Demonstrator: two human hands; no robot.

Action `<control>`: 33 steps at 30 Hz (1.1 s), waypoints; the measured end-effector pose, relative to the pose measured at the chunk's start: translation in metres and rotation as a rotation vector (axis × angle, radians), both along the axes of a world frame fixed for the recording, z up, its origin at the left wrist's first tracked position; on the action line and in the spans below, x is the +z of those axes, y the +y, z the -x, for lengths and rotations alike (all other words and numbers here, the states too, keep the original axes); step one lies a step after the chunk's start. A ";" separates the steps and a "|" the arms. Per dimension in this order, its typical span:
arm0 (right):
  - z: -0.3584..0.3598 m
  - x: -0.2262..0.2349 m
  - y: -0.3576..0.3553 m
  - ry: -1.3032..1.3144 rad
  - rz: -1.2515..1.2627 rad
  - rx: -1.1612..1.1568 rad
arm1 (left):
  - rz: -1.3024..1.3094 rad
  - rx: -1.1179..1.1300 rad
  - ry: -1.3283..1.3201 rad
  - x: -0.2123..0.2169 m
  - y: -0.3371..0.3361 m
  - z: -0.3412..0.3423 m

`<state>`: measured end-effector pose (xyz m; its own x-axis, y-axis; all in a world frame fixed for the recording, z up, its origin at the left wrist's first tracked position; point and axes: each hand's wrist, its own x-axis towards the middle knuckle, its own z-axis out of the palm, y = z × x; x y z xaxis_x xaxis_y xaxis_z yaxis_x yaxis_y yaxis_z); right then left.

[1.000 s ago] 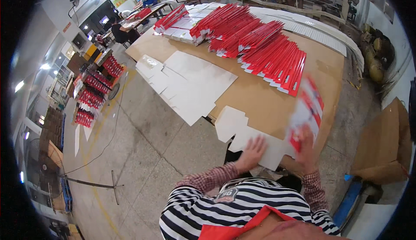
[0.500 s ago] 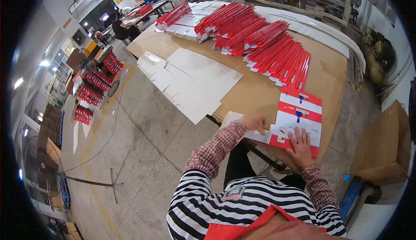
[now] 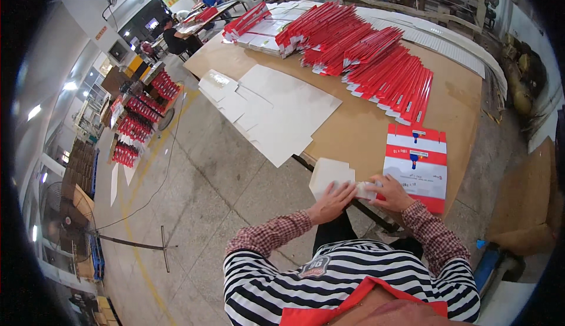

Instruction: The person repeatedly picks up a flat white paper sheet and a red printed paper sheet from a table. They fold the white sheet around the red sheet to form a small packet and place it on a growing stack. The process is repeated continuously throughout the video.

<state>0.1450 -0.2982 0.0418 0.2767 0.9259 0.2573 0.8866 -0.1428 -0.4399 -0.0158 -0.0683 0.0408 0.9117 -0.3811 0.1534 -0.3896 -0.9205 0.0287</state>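
Head view: red-and-white carton (image 3: 415, 170) lies beside and beyond the right hand (image 3: 393, 194), the nearer one, long axis pointing away from the person; left hand (image 3: 331, 203) rests flat, ungrasping, on the white flap (image 3: 331, 173); right-hand pinch cannot be confirmed.

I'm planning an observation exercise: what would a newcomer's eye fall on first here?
First, the fanned rows of flat red cartons at the far right of the table. Next, the left hand and right hand, close together at white cardboard on the near edge, beside a printed carton. Then large white cardboard sheets along the left edge.
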 end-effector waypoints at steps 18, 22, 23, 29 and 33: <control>0.018 -0.034 -0.035 0.009 0.009 -0.031 | 1.771 0.555 -0.394 -0.038 -0.041 -0.032; 0.019 0.002 -0.035 0.159 0.427 -0.029 | 0.470 -0.065 -0.020 -0.002 -0.064 -0.072; 0.021 -0.015 -0.056 0.035 0.206 -0.076 | 0.269 -0.127 -0.002 0.008 -0.066 -0.074; 0.028 0.003 -0.085 -0.033 0.045 -0.431 | 0.357 -0.122 -0.037 -0.017 -0.056 -0.095; 0.025 -0.004 -0.089 0.000 0.017 -0.444 | 0.321 -0.113 0.000 -0.021 -0.061 -0.101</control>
